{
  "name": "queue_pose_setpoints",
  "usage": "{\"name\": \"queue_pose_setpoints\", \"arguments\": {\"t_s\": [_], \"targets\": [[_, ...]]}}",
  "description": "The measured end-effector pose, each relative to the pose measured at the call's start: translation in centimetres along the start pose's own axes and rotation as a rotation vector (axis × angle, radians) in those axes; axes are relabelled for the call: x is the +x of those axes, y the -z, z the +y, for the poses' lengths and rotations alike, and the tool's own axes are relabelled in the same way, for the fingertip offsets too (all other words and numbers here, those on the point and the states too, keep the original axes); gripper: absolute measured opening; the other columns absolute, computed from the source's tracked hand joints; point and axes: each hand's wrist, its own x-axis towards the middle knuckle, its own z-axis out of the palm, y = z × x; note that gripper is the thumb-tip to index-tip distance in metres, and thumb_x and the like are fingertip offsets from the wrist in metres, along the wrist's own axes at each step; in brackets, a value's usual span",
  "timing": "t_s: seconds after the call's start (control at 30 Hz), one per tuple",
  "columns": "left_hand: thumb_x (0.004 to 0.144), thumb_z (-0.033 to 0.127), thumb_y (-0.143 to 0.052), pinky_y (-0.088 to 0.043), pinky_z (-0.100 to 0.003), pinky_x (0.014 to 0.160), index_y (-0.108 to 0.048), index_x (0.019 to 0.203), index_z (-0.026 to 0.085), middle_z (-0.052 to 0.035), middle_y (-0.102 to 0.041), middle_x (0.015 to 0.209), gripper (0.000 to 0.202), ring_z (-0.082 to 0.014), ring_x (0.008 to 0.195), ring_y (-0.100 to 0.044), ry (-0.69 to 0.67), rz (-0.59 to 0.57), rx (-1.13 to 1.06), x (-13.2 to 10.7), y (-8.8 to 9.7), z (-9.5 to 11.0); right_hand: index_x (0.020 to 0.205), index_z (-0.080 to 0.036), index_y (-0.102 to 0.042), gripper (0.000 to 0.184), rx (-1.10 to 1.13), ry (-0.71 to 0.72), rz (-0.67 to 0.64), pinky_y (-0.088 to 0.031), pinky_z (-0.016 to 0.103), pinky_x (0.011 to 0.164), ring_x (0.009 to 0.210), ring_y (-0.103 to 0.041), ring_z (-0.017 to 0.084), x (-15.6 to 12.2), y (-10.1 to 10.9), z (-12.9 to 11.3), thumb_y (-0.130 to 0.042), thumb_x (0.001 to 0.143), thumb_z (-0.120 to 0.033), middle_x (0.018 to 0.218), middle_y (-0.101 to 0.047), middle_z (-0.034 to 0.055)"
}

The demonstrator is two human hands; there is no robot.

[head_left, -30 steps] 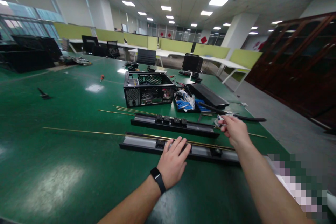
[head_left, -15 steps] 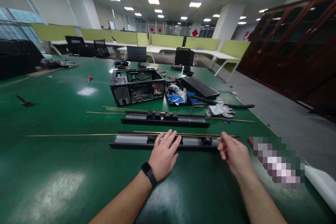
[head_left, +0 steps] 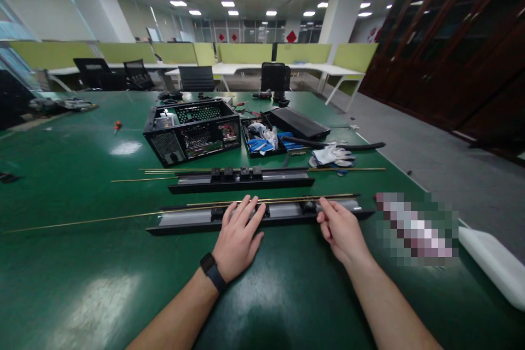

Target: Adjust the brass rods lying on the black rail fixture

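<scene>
On the green tabletop [head_left: 49, 186]: front black channel rail [head_left: 176, 220] with thin brass rods [head_left: 287, 200].
One rod projects past the rail's left end; the left hand [head_left: 238, 240] extends over the middle, fingers straight, slightly spread; the right hand [head_left: 344, 232], farther right, has curled fingers at the rods, grip indeterminable.

an office: beyond the counter [head_left: 74, 175] stand lime partitions [head_left: 245, 53], white desks [head_left: 235, 69] and black chairs [head_left: 275, 74]; right of it, wooden cabinets [head_left: 455, 60].
</scene>
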Motion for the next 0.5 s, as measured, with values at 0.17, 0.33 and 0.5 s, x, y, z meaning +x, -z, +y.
{"name": "queue_pose_setpoints", "arguments": {"t_s": [0.17,0.33,0.5], "targets": [[0.095,0.022,-0.057,-0.025,-0.053,0.123,-0.034,0.158,0.023,-0.0110,-0.040,0.162,0.068,-0.0300,0.153,-0.031,-0.012,-0.007,0.009,0.0,-0.1,0.0,0.083,-0.017,-0.061,0.032,0.151,-0.071,-0.016,-0.018,0.015,0.024,0.031,-0.036,0.004,0.4,0.5,-0.3,-0.084,0.074,-0.038,0.060,-0.058,-0.0037],[0.095,0.022,-0.056,-0.025,-0.054,0.123,-0.034,0.158,0.021,-0.0120,-0.038,0.163,0.066,-0.0302,0.154,-0.028,-0.003,-0.024,0.020,0.0,0.0,0.1,0.087,-0.016,-0.064,0.014,0.222,-0.115,0.050,-0.020,0.014,0.024,0.033,-0.037,0.004,0.7,1.0,-1.0,-0.074,0.083,-0.025,0.061,-0.056,-0.0043],[0.094,0.024,-0.060,-0.026,-0.055,0.123,-0.037,0.157,0.024,-0.0120,-0.039,0.162,0.067,-0.0322,0.154,-0.028,0.024,-0.025,0.029,0.0,0.1,0.1,0.081,-0.019,-0.057,0.013,0.224,-0.137,0.201,-0.021,0.016,0.023,0.031,-0.035,0.004,2.4,3.3,-2.1,-0.067,0.088,-0.023,0.057,-0.051,-0.0066]]}}
